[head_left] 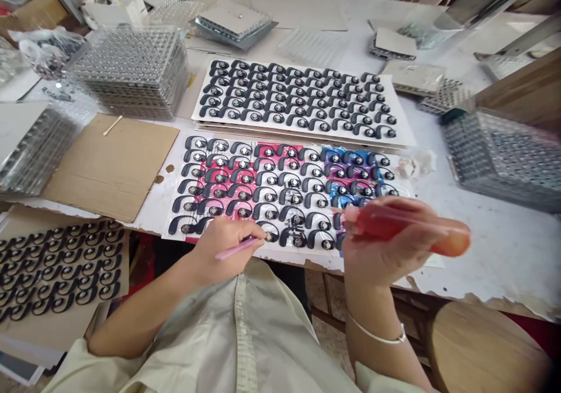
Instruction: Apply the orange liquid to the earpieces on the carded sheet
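My left hand [225,247] is closed in a pinch around a thin pink stick [239,248], its fingertips beside a black curved piece [268,232] in the front row. That piece resembles an ear-hook earphone part with a round silvery centre. My right hand [385,258] wraps around a red squeeze bottle [385,222] with an orange end. The bottle's narrow tip points left, over the right part of the sheet [210,218] of rowed black pieces. Pink, white and blue printing shows beneath the pieces. Part of the rows is hidden behind both hands.
Behind lies a white board [401,130] with more black pieces. Stacked clear trays [131,72] stand back left, others [504,153] at right. A cotton swab [113,125] rests on brown cardboard [109,171]. Another filled board [61,270] sits lower left; a round stool [482,346] is lower right.
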Tool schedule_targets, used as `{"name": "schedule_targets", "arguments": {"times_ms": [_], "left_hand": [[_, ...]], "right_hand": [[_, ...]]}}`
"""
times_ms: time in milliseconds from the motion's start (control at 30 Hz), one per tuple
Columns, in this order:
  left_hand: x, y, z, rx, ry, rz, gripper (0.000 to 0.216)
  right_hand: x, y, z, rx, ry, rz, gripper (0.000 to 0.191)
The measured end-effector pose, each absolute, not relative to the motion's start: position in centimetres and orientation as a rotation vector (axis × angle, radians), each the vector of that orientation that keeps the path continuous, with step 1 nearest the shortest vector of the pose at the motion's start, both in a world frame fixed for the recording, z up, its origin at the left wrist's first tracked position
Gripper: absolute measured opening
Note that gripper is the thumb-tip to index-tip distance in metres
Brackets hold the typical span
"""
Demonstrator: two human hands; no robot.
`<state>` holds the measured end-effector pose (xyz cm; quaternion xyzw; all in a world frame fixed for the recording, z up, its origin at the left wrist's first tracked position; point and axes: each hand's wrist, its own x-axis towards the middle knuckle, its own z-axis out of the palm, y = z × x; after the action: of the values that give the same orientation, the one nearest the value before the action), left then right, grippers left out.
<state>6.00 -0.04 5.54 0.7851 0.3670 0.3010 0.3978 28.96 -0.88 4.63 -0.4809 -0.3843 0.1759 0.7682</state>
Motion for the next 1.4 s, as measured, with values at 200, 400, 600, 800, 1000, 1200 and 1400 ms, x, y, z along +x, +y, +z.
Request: {"name": "schedule_targets", "arguments": {"times_ms": [200, 400, 600, 800, 1000, 1200, 1400], "left_hand": [[7.6, -0.9, 3.3, 2.492, 0.928, 1.123, 0.016], [8.2, -0.9, 2.6, 2.703, 1.010, 1.021, 0.016], [8.4, -1.4, 2.9, 2.810, 1.069, 0.918, 0.015], [9.2, -1.7, 3.5, 2.853, 1.104, 0.905, 0.016], [9.3, -1.5, 4.0, 2.874, 1.127, 0.891, 0.015], [9.3, -1.5, 4.0, 2.874, 1.118, 0.880, 0.018], [9.4, -1.4, 4.2, 2.863, 1.129, 0.899, 0.019]], "right_hand": [[28.4, 1.3, 5.4, -0.969, -0.973, 0.615, 0.033], [26.9, 0.8, 3.8, -1.009, -1.205, 0.385, 0.029], [26.8, 0.3, 3.1, -1.046, -1.452, 0.232, 0.022], [26.5, 0.4, 3.2, -1.120, -1.535, 0.294, 0.016], [26.3, 0.5, 3.2, -1.140, -1.549, 0.309, 0.015], [26.1, 0.6, 3.3, -1.143, -1.572, 0.295, 0.015], [26.1, 0.5, 3.1, -1.134, -1.590, 0.283, 0.015]]}}
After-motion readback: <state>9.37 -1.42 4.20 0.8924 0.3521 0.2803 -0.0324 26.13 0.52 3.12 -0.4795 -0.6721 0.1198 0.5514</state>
